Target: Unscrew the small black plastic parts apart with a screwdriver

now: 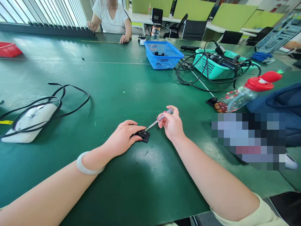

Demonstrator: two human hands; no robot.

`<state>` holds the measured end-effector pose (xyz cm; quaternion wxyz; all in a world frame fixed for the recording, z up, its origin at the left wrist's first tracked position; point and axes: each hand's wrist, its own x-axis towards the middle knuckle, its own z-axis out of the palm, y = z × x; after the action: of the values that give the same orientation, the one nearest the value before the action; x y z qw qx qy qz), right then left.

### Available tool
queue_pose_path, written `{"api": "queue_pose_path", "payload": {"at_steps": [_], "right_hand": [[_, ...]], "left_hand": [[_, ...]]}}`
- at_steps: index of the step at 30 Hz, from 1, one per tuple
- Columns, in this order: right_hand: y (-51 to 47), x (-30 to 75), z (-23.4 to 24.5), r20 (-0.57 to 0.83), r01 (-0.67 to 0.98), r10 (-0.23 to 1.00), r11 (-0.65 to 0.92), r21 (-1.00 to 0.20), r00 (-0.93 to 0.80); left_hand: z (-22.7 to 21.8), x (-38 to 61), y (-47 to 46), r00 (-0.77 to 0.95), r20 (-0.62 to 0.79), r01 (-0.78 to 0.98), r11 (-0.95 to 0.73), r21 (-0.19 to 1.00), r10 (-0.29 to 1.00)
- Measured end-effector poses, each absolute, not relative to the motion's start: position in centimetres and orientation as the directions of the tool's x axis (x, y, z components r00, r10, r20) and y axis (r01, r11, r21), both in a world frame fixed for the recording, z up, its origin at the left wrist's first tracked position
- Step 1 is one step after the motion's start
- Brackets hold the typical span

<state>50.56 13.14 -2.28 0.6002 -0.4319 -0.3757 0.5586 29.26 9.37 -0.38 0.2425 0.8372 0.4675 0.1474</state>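
Note:
A small black square part [143, 136] lies on the green table [113, 91] in front of me. My left hand [123, 138] presses down on its left side, fingers closed over it. My right hand [172, 124] pinches a thin clear-handled screwdriver [158, 121], whose metal tip slants down-left onto the top of the black part. A pale bangle sits on my left wrist.
A white device [29, 121] with black straps lies at the left. A blue basket [163, 54], a teal basket [215, 64] with black cables, and a red-capped bottle [244, 92] stand farther right. Dark blue cloth [282, 103] lies at right. Another person [110, 18] sits across the table.

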Motion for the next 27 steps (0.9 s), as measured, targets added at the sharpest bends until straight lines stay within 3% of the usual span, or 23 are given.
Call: {"api": "queue_pose_path", "payload": {"at_steps": [9, 27], "right_hand": [[12.6, 50.5, -2.2, 0.166, -0.260, 0.977, 0.197, -0.945, 0.137], [11.8, 50.2, -1.3, 0.234, -0.175, 0.960, 0.259, -0.950, 0.154]], "left_hand": [[-0.3, 29.2, 9.4, 0.525, 0.005, 0.717, -0.446, 0.536, 0.851], [-0.2, 29.3, 9.4, 0.522, 0.000, 0.712, -0.436, 0.550, 0.853]]}}
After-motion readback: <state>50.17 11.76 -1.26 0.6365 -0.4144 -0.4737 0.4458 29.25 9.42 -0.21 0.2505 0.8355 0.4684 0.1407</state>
